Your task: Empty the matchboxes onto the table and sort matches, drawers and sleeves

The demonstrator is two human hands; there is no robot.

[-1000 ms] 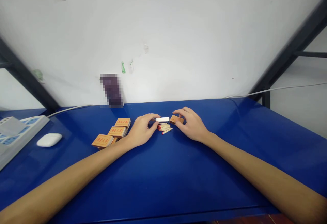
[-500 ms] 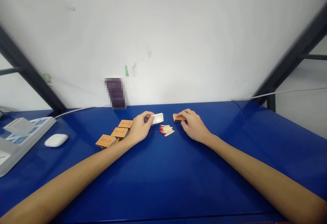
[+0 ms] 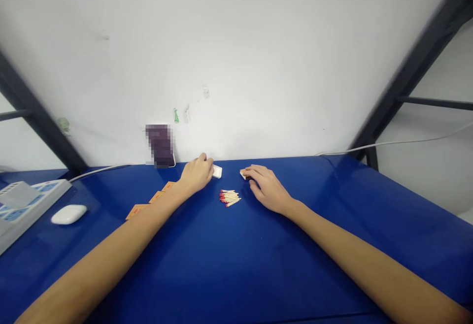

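Observation:
My left hand is closed from above on a white matchbox tray. The tray's right end shows beyond my fingertips, hollow side up, and the rest is hidden. An orange matchbox sleeve lies under the bent fingers of my right hand, its open end pointing left and my thumb near its front edge. Between and in front of both hands lies a loose heap of red-tipped matches, touched by neither. Orange matchboxes sit left of my left hand, partly covered by my forearm.
A white rounded case and a power strip with plugs are at the left. A blurred dark phone-like object leans on the wall behind the blue table. Dark metal posts and a cable stand at the back.
The view has shifted, so the scene sits lower and further left. My left hand has moved slightly away with the tray, which is now lower and more covered. The sleeve has turned a little.

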